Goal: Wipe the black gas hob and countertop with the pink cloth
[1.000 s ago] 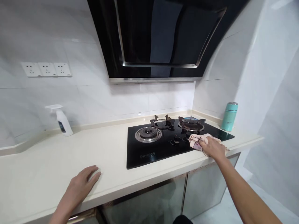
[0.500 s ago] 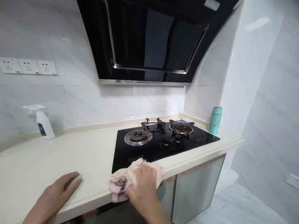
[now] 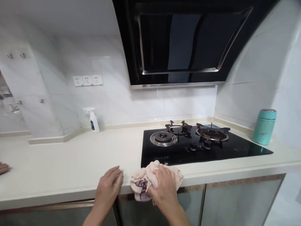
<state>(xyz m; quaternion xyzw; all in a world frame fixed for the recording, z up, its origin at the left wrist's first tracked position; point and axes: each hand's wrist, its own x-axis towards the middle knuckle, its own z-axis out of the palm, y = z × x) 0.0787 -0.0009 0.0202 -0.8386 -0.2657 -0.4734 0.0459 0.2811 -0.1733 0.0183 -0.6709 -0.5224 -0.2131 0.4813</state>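
My right hand [image 3: 164, 185] is closed on a crumpled pale pink cloth [image 3: 141, 177] with a dark purple patch. The cloth lies over the counter's front edge, just in front of the black gas stove [image 3: 152, 155], and part of it hangs down. Some of the fingers are buried in its folds. To the left of the cloth, my left hand [image 3: 109, 182] rests on the cream countertop [image 3: 70, 160] near the edge, fingers stretched out and holding nothing. The stove's left burner [image 3: 164, 138] has no pan support on it.
A white spray bottle [image 3: 94, 121] stands by the back wall. A turquoise flask [image 3: 264, 127] is right of the stove. Above hangs a black range hood [image 3: 181, 44]. A brown object [image 3: 4, 168], partly cut off, lies at the far left. Cabinet doors [image 3: 240, 201] are below.
The view has swung left, so the stove, bottle and flask appear further right. My left hand is now closer to the cloth. My right hand still grips the cloth at the counter edge.
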